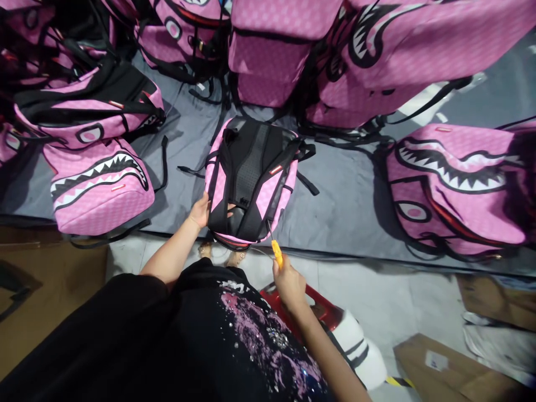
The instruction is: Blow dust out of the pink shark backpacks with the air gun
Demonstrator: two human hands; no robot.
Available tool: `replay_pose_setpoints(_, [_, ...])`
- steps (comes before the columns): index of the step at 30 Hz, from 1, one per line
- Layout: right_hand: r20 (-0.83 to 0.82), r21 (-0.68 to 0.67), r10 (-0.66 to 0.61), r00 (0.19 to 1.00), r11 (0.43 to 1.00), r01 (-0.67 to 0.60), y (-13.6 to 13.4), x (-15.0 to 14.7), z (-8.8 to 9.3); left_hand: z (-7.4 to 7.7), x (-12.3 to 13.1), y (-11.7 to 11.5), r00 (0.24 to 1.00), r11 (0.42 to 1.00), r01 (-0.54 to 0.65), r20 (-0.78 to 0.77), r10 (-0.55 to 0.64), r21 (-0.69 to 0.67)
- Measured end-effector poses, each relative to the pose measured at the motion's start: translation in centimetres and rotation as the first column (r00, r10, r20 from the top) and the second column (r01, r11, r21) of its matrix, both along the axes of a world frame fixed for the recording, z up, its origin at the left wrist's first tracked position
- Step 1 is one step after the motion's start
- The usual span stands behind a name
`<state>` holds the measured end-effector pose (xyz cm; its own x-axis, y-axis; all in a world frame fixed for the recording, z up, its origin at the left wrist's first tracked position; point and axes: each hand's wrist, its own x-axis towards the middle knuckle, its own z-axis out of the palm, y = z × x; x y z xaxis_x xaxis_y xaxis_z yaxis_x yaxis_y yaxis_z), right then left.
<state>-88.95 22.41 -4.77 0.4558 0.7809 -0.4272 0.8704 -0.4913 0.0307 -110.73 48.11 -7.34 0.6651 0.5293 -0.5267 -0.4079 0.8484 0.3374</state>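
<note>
A pink and black backpack (pixel 255 167) lies on the grey-covered table in front of me. Its padded back panel and shoulder straps face up, and loose strap ends stick out at both sides. My left hand (pixel 201 212) grips its lower left side, with some fingertips showing past the left shoulder strap. In my right hand (pixel 290 279) is a yellow-handled tool (pixel 277 254) with a thin dark shaft. That shaft points at the bag's lower right edge, by the lower end of the right strap; whether the tip touches the fabric I cannot make out.
Left of me, pink backpacks with shark-mouth prints (pixel 103 184) are stacked; another backpack (pixel 456 184) lies to the right. More pink bags (pixel 272 67) line the back of the grey table cover (pixel 335 218). Below are a red and white object (pixel 326 307) and cardboard boxes (pixel 444 365).
</note>
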Motion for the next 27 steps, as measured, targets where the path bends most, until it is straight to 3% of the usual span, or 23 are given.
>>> replay_pose_setpoints(5, [-0.081,-0.064,-0.098,0.992,0.994,0.093,-0.3,-0.8,2.4,-0.8,0.6,0.2,1.000,1.000,0.000,0.030,0.001,-0.021])
replay_pose_setpoints(11, [-0.275,-0.083,-0.223,0.935,0.975,0.208,-6.4,-4.5,5.7,-0.8,0.6,0.5,0.995,0.997,0.054,0.087,-0.049,-0.056])
replay_pose_setpoints(15, [-0.341,-0.141,-0.162,0.926,0.983,0.120,-5.8,-7.1,5.6,0.0,0.8,0.8,0.992,0.995,0.102,0.070,-0.101,-0.012])
replay_pose_setpoints(18, [-0.316,-0.227,-0.110,0.942,0.973,0.038,-3.3,-7.8,5.1,1.0,1.0,0.8,0.987,0.986,0.145,-0.080,-0.138,0.082])
replay_pose_setpoints(20, [-0.299,-0.247,-0.124,0.946,0.968,0.049,-2.3,-8.1,5.2,1.7,0.8,0.2,0.939,0.967,0.163,-0.332,-0.092,0.193])
replay_pose_setpoints(21, [-0.301,-0.239,-0.126,0.945,0.969,0.053,-2.2,-8.3,5.4,2.1,0.5,-0.4,0.876,0.945,0.176,-0.482,-0.022,0.277])
replay_pose_setpoints(23, [-0.311,-0.216,-0.138,0.940,0.974,0.072,-2.2,-8.7,6.0,2.5,-0.2,-2.1,0.686,0.824,0.270,-0.700,0.199,0.499])
replay_pose_setpoints(24, [-0.311,-0.214,-0.155,0.938,0.973,0.090,-2.3,-9.0,6.4,2.7,-0.6,-3.2,0.594,0.707,0.356,-0.732,0.333,0.611])
replay_pose_setpoints(25, [-0.308,-0.220,-0.176,0.935,0.969,0.110,-2.4,-9.2,6.7,2.8,-1.1,-4.4,0.530,0.555,0.456,-0.713,0.459,0.696])
replay_pose_setpoints(26, [-0.301,-0.234,-0.201,0.932,0.963,0.132,-2.4,-9.3,7.0,2.8,-1.6,-5.6,0.511,0.374,0.555,-0.660,0.551,0.743])
replay_pose_setpoints(27, [-0.287,-0.256,-0.223,0.932,0.955,0.150,-2.4,-9.3,7.2,2.6,-2.0,-6.8,0.538,0.177,0.639,-0.599,0.593,0.749])
